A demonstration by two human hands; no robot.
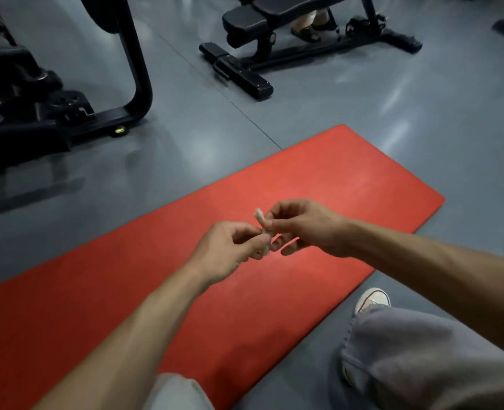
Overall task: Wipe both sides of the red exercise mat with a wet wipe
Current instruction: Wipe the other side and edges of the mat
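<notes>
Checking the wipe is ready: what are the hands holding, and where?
Both hands pinch a small bunched wet wipe: left hand its lower end, right hand near its upper end.

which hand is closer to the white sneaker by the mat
Right. The right hand is above the flat red foam exercise mat, up-left of the white canvas sneaker; the left hand is farther left. Both pinch the small white wipe.

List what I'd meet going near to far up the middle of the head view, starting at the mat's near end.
red exercise mat → left hand → wet wipe → bare grey floor → black weight bench
</notes>
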